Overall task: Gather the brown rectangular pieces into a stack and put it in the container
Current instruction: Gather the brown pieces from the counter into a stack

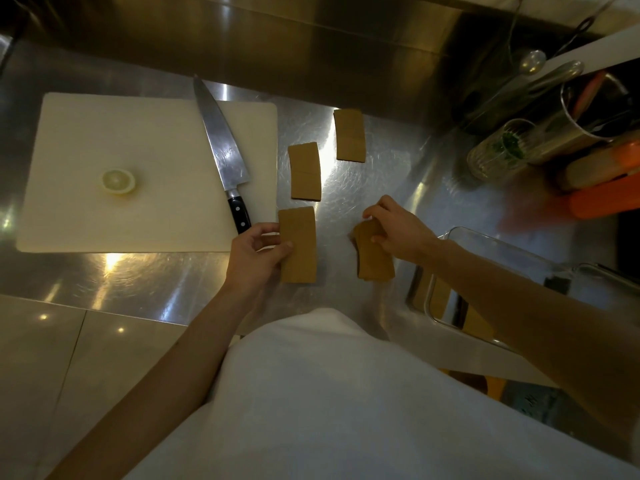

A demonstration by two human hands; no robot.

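Meanwhile left hand (258, 256) and right hand (398, 233) each grip brown pieces (298, 247).

On the surface (381, 174) a cutting board (104, 140) lies to the left, with a round slice (118, 181) on its left half and a knife (221, 147) lying on its right part, tip toward the back wall, handle toward the person. Right of the board lie four lots of pieces: the far piece (349, 135) farthest back, the middle piece (304, 171) nearer and to its left, the near piece (298, 245) just beside the board's near right corner, and a small stack (374, 261) to its right. The left hand (254, 254) touches the near piece; the right hand (398, 230) rests on the stack. A container (502, 251) sits at the near right, a jar (498, 150) and a utensil holder (588, 112) behind it.
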